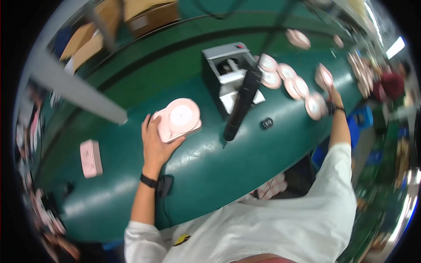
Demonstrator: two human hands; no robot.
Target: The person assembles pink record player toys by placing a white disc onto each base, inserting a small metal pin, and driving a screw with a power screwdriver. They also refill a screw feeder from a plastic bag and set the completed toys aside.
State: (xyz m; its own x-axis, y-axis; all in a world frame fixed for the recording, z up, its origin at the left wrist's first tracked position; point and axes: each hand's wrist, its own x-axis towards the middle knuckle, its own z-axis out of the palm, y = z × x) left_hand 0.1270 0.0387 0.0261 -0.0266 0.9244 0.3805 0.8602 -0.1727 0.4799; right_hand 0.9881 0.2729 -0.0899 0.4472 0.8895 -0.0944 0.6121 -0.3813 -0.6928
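Note:
My left hand (157, 143) is wrapped round the near left side of a pink housing (165, 132) on the green table, thumb along its front edge. On top of that housing lies a round pink disc with a white centre (181, 115). Far out to the right, my right hand (336, 99) grips the end of a pink rounded part (323, 77), which stands tilted; motion smears its fingers somewhat. Beside that hand lies a pink disc piece (313, 106), and several similar pink pieces (297, 87) sit to its left.
A black power screwdriver (242, 103) hangs mid-table before a grey screw feeder (223, 53). A small black round object (266, 123) lies to its right. A pink box-shaped part (90, 158) stands at left, near a grey post (83, 92). A blue bin (360, 125) is beyond the right edge.

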